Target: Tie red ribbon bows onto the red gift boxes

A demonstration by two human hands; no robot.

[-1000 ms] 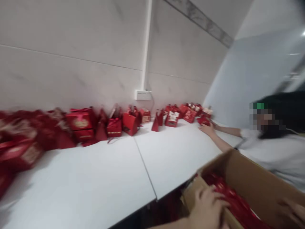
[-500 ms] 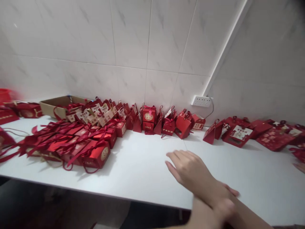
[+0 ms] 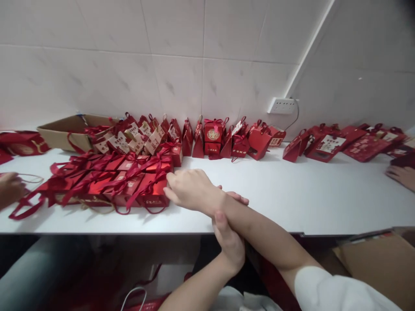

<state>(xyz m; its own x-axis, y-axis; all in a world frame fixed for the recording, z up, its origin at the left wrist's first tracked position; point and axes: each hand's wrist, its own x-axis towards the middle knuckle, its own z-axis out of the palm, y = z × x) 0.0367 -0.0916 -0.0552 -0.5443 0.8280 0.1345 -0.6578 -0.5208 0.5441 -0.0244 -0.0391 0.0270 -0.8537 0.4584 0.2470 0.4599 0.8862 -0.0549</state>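
Observation:
My right hand (image 3: 193, 190) reaches across from the right, back up, its fingers loosely bent and the thumb a little apart. Its fingertips are at the right end of a red gift box (image 3: 151, 194); whether they touch it I cannot tell. Nothing shows in that hand. My left hand (image 3: 231, 246) is wrapped round my right wrist from below, thumb on top and fingertips showing beyond. The gift box is at the right front of a close-packed block of red boxes with dark red ribbon bows (image 3: 129, 172) and cord handles.
An open cardboard box (image 3: 61, 140) stands at the back left. Red gift boxes (image 3: 214, 136) line the tiled wall, below a white socket strip (image 3: 281, 106). Other people's hands show at the left (image 3: 11, 188) and right (image 3: 402, 175) edges. A carton (image 3: 376, 263) sits below the table's front edge.
The view has swung down and turned. My right hand has come left to the end of the box block, with my left hand still round its wrist. Another person's hand has appeared at the left.

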